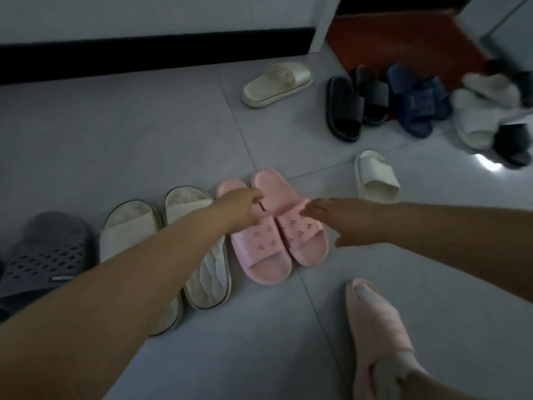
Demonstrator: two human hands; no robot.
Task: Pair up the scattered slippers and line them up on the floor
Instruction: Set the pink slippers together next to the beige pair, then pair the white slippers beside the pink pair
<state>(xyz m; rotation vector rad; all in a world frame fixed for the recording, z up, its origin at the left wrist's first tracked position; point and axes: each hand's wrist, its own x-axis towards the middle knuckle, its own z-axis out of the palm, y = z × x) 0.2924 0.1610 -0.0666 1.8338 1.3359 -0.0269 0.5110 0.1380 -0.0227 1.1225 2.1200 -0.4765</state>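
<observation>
Two pink slippers (pixel 261 243) lie side by side, touching, on the grey tiled floor (pixel 144 140) just below the middle of the frame, toes pointing toward the bottom edge. The left hand (pixel 240 204) reaches over the left one of the pair with its fingers bent down at the strap; motion blur makes it impossible to tell whether it grips it. The right hand (pixel 331 217) comes in from the right with fingers straight and relaxed, their tips resting against the strap of the right one, thumb spread apart. Just left of the pink pair stand two cream slippers (pixel 129 226) in line, and a grey perforated slipper (pixel 46 249) sits at the lower left edge. Near the top centre lies a single cream slipper (pixel 277 82); a white slipper (pixel 375 177) lies alone right of centre. In the upper right, black slippers (pixel 343 108), blue slippers (pixel 415 102) and white fluffy slippers (pixel 476 116) are heaped by a red mat (pixel 403 39). A foot in pink footwear (pixel 377 321) shows at lower right.
</observation>
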